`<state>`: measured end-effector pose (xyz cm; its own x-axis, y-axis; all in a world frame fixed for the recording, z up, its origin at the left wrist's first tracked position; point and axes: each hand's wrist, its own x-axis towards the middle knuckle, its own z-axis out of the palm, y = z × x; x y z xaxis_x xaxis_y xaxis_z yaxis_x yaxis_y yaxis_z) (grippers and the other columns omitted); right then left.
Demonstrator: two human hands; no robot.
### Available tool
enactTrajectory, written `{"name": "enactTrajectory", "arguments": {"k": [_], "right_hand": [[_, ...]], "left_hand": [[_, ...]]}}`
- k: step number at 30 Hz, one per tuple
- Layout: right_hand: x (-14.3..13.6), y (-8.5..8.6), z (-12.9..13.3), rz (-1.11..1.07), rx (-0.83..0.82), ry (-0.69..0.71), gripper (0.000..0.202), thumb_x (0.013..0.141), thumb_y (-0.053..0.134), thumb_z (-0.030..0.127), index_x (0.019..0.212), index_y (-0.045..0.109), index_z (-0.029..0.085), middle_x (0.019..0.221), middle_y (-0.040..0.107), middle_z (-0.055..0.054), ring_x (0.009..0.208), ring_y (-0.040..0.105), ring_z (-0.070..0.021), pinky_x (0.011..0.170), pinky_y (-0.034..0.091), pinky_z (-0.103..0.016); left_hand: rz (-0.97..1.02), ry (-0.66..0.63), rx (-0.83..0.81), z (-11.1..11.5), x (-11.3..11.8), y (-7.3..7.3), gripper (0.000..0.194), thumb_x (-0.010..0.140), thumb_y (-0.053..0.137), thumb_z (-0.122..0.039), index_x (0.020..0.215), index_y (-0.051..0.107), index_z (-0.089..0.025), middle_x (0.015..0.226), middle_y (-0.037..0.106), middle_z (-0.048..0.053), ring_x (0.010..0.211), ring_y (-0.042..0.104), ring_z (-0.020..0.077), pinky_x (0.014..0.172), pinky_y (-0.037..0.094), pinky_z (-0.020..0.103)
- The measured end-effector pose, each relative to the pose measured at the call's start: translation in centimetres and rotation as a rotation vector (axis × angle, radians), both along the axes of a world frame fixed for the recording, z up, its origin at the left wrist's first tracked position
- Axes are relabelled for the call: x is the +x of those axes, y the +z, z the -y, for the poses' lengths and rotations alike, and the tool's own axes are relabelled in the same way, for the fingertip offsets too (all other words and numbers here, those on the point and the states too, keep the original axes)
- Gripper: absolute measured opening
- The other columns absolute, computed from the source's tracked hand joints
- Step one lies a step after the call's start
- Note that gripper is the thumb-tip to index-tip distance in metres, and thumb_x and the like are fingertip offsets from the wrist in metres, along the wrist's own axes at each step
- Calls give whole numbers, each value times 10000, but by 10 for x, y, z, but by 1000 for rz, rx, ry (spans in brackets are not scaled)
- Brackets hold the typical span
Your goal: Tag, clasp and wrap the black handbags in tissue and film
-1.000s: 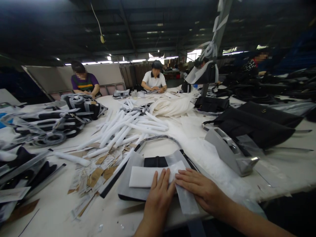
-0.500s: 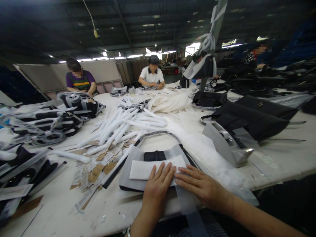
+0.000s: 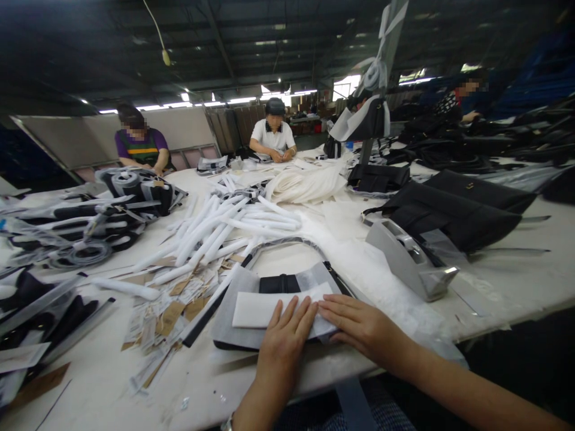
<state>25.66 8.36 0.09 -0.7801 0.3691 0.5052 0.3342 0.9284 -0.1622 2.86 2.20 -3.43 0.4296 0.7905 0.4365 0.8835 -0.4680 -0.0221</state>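
Observation:
A black bag with a looped strap (image 3: 279, 284) lies near the front edge of the table, partly covered by a translucent grey sheet (image 3: 227, 308). Across it rests a white foam strip (image 3: 254, 308). My left hand (image 3: 287, 335) lies flat with fingers spread on the foam strip and the bag's front. My right hand (image 3: 359, 326) presses beside it at the right end of the strip, its fingers stretched toward the left hand. The strip's lower right part is hidden under the hands.
White foam rods (image 3: 215, 221) and paper tags (image 3: 171, 317) lie beyond and left. Wrapped straps (image 3: 81, 227) are piled far left. A grey tape dispenser (image 3: 408, 260) and black bags (image 3: 453, 209) are at right. Three people sit or stand farther back.
My right hand has drawn in closer over the bag's lower right side, and the translucent strip that hung down there now lies partly folded up under it. The left hand stays put.

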Motion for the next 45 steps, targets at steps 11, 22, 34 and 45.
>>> {"name": "enactTrajectory", "arguments": {"k": [11,22,34,45], "right_hand": [[-4,-8,3,-74,199,-36,306,955,520,72,1232,651,81,1134,745,-158,1063,714,-255,907,628,-394],[11,-20,0,-111,86,42,355,979,497,69,1320,592,95,1264,691,-152,1249,607,-229,1034,556,-406],[45,-38,35,43,243,18,466,992,387,60,1434,517,132,1479,527,-87,1433,387,-270,1198,325,-489],[34,-68,72,-53,137,136,281,993,507,106,1223,666,87,1235,711,-118,1279,581,-223,1169,370,-451]], "left_hand": [[312,85,-127,6,17,21,495,888,647,-404,1351,562,-251,1382,621,33,1300,558,295,1110,424,579],[205,52,66,2,18,-2,473,919,567,-178,1380,534,-277,1419,585,-4,1301,558,286,1096,413,579],[131,-26,184,1,18,2,345,1040,419,-253,1335,596,-222,1370,629,-17,1273,582,235,1232,186,456],[143,-8,185,4,21,1,356,1041,417,-210,1351,582,-269,1396,607,-37,1296,563,231,1219,212,480]]}}
